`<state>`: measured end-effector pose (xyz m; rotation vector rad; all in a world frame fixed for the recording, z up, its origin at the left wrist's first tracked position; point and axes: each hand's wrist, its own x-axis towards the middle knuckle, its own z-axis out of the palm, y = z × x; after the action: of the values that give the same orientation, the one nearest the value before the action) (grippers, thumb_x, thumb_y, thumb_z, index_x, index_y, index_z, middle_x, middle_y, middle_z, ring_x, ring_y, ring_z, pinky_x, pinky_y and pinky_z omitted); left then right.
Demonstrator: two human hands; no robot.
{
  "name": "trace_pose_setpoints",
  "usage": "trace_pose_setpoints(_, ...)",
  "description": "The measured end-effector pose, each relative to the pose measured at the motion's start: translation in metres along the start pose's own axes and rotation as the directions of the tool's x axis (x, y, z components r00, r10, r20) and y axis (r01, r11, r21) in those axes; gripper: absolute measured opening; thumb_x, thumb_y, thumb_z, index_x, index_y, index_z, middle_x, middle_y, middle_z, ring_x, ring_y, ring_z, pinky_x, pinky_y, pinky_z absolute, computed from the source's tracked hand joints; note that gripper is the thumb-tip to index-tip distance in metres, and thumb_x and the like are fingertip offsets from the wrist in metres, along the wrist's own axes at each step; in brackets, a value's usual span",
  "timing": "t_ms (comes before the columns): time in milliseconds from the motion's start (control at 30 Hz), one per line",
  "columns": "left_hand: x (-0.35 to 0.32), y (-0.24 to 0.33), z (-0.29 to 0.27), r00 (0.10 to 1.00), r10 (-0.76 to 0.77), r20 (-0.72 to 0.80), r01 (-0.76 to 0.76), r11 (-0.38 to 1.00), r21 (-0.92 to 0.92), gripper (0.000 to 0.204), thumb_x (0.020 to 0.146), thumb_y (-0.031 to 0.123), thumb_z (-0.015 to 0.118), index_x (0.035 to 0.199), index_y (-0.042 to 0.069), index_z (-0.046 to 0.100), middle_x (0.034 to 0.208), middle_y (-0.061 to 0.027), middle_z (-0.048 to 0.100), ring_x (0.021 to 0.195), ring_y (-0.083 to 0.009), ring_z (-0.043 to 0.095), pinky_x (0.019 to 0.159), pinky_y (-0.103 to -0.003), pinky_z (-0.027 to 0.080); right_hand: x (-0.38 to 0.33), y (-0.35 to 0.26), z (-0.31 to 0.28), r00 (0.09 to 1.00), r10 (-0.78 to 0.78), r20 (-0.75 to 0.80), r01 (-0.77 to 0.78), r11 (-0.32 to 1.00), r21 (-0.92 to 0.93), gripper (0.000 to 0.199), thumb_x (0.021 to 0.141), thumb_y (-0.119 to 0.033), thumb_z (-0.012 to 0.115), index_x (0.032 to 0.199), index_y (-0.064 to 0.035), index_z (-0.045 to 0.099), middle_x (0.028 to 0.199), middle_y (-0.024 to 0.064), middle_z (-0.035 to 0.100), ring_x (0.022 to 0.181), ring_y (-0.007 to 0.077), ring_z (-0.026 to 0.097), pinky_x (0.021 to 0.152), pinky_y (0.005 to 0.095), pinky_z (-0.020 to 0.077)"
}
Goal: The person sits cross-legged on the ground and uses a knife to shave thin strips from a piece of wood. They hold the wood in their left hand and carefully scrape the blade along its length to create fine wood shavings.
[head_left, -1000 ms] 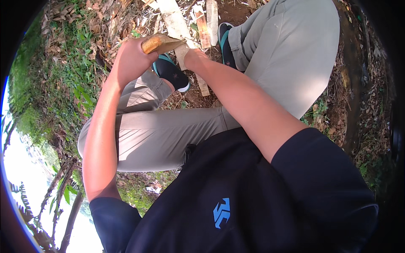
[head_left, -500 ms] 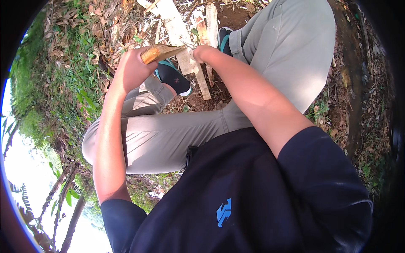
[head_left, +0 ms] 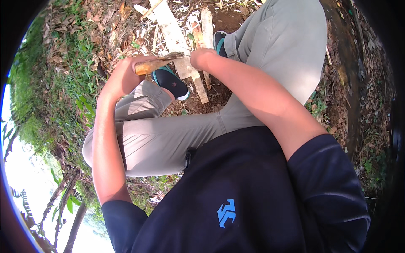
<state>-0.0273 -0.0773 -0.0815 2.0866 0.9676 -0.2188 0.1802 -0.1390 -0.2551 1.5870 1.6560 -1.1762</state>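
My left hand point(head_left: 124, 76) grips one end of a short brown stick of wood point(head_left: 158, 63), holding it roughly level above my crossed legs. My right hand point(head_left: 202, 58) is closed at the stick's other end, where thin dark fibres or bark stick out. What my right fingers pinch is hidden. Both forearms reach up from my dark shirt toward the stick. Below the stick sits my foot in a black shoe with a teal edge point(head_left: 171, 82).
Several pale wooden slats point(head_left: 179, 42) lie on bare brown earth beyond my feet. Dry leaves and green weeds point(head_left: 63, 84) cover the ground on the left. My grey trousers point(head_left: 168, 135) fill the middle, and a dirt bank with leaf litter point(head_left: 358, 84) runs along the right.
The view has shifted slightly. Both hands stay on the stick, and the right hand has drawn a little away from the left along it.
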Motion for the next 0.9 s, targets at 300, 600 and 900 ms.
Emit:
trace_pose_setpoints(300,0.001,-0.004,0.002,0.998,-0.065,0.009,0.065,0.995,-0.074,0.056,0.073,-0.013,0.061,0.125,0.008,0.068,0.11,-0.0195,0.072,0.099,-0.0288,0.071,0.09,-0.035,0.052,-0.002,-0.02,0.024,0.995,0.096,-0.019,-0.091,0.982,0.162,0.036,0.086,-0.004,0.067,0.122,0.0016,0.068,0.124,0.0164,0.068,0.111,0.0323,0.069,0.087,0.0435,0.0586)
trace_pose_setpoints(600,0.011,-0.005,0.002,0.998,-0.057,0.002,0.057,0.993,-0.101,0.057,0.072,-0.013,0.061,0.125,0.008,0.068,0.111,-0.0181,0.072,0.098,-0.025,0.071,0.089,-0.035,0.052,0.019,-0.027,0.038,0.959,0.277,-0.067,-0.246,0.924,0.294,0.044,0.083,-0.008,0.075,0.126,-0.0024,0.065,0.129,0.0105,0.066,0.116,0.0264,0.067,0.09,0.0395,0.0582)
trace_pose_setpoints(900,0.003,0.004,0.011,0.998,-0.063,-0.008,0.062,0.995,-0.073,0.059,0.071,-0.012,0.063,0.125,0.01,0.069,0.109,-0.0189,0.072,0.098,-0.03,0.07,0.088,-0.037,0.052,0.033,-0.017,0.054,0.967,0.191,-0.166,-0.127,0.934,0.334,0.03,0.096,-0.012,0.053,0.117,0.0049,0.066,0.123,0.0233,0.066,0.12,0.0316,0.064,0.096,0.0426,0.0538)
